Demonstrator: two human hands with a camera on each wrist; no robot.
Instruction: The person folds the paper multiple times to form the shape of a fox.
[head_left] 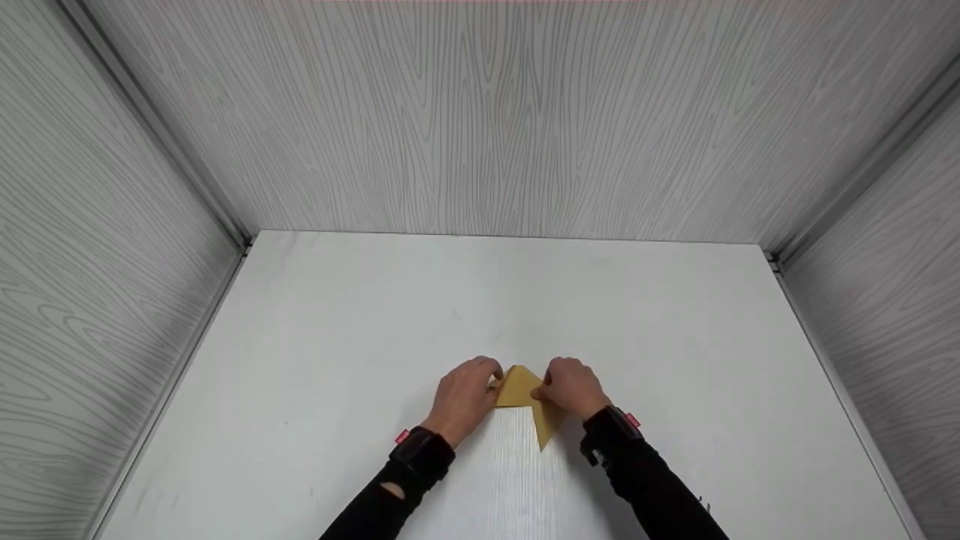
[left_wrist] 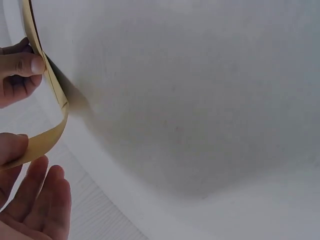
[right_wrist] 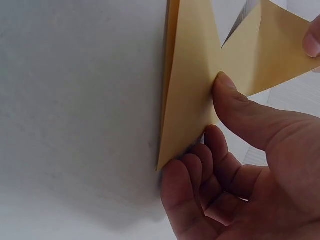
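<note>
A piece of folded yellow paper (head_left: 517, 388) is held between both hands just above the white table. My left hand (head_left: 463, 395) pinches its left end between thumb and fingers; in the left wrist view that end of the paper (left_wrist: 47, 142) bends in a curve. On the other side my right hand (head_left: 571, 385) pinches the paper (right_wrist: 192, 85) with the thumb on its near face and the fingers behind. A pointed flap hangs down below the right hand, and layered edges show along the fold in the right wrist view.
The white table (head_left: 360, 315) spreads around the hands. Grey wood-grain panels stand at the back (head_left: 495, 120), the left (head_left: 97, 247) and the right (head_left: 885, 315). Black bands with red tags circle both wrists.
</note>
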